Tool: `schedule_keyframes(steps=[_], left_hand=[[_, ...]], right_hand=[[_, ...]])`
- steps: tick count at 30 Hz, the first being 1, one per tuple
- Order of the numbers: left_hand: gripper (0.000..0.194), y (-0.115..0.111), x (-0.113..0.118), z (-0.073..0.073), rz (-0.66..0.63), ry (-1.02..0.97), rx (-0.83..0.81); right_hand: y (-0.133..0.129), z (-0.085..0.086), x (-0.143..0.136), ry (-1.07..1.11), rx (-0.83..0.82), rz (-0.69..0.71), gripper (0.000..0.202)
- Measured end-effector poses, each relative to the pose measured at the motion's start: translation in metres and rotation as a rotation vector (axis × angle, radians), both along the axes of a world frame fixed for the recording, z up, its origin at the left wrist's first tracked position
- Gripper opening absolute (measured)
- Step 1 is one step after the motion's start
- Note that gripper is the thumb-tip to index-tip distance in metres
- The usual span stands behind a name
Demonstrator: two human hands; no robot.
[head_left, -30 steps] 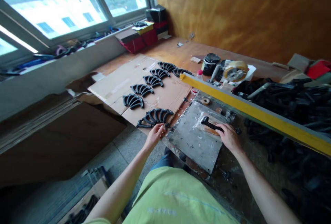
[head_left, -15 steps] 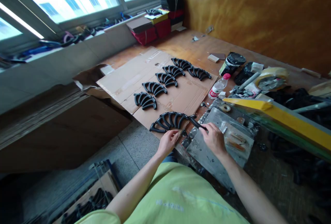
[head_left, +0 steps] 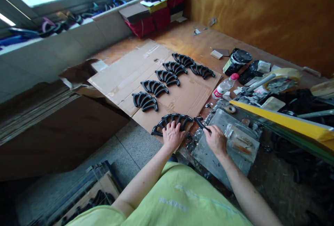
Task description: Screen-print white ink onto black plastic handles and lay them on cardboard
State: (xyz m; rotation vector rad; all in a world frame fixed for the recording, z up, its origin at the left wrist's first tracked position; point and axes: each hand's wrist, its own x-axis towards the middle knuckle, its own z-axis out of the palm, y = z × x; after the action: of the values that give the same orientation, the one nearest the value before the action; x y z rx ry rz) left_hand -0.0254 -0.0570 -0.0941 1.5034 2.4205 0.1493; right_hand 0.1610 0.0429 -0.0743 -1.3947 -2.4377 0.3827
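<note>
Reader: What does the figure show of progress?

Author: Six fan-shaped groups of curved black pieces (head_left: 144, 101) lie toward the middle and far side of a cardboard sheet (head_left: 122, 74), which is spread on the table (head_left: 203, 41). These appear to be finished with, at least as far as laying out goes. A seventh, the near fan (head_left: 180, 117), lies at the sheet's near edge and seems to be the one in progress.

Reader: And the hands?

Author: The left hand (head_left: 172, 137) rests on the near fan, its grip spread, fingertips on the pieces rather than closed around one. The right hand (head_left: 216, 140) has its grip pinched on the near end of a single black piece (head_left: 200, 123). That piece is held just beside the fan's right end, by the edge of a grey plate (head_left: 214, 163); whether the two touch cannot be told.

Reader: What is left?

Author: The held piece is not yet settled in the fan, by my reading. A dark heap (head_left: 289, 153) at the right may be further stock, but it is too dim to count.
</note>
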Motion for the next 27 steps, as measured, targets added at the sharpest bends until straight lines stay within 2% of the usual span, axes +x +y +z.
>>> schedule_keyframes(steps=[7, 14, 20, 24, 27], left_hand=[[0.056, 0.003, 0.004, -0.006, 0.06, 0.005, -0.016], [0.062, 0.009, 0.01, -0.017, 0.082, -0.092, -0.062], [0.042, 0.022, 0.017, -0.016, 0.108, -0.019, -0.061], [0.038, 0.033, 0.015, -0.017, 0.121, -0.007, -0.035], [0.037, 0.051, 0.008, -0.018, 0.146, -0.007, -0.004]], right_hand=[[-0.001, 0.001, 0.001, 0.05, -0.006, 0.011, 0.028], [-0.001, -0.004, 0.008, 0.09, -0.017, 0.042, 0.028], [0.001, -0.01, 0.008, 0.115, -0.021, 0.045, 0.026], [0.007, -0.011, 0.005, 0.117, 0.004, 0.029, 0.026], [0.016, -0.012, -0.002, 0.088, 0.029, -0.005, 0.025]])
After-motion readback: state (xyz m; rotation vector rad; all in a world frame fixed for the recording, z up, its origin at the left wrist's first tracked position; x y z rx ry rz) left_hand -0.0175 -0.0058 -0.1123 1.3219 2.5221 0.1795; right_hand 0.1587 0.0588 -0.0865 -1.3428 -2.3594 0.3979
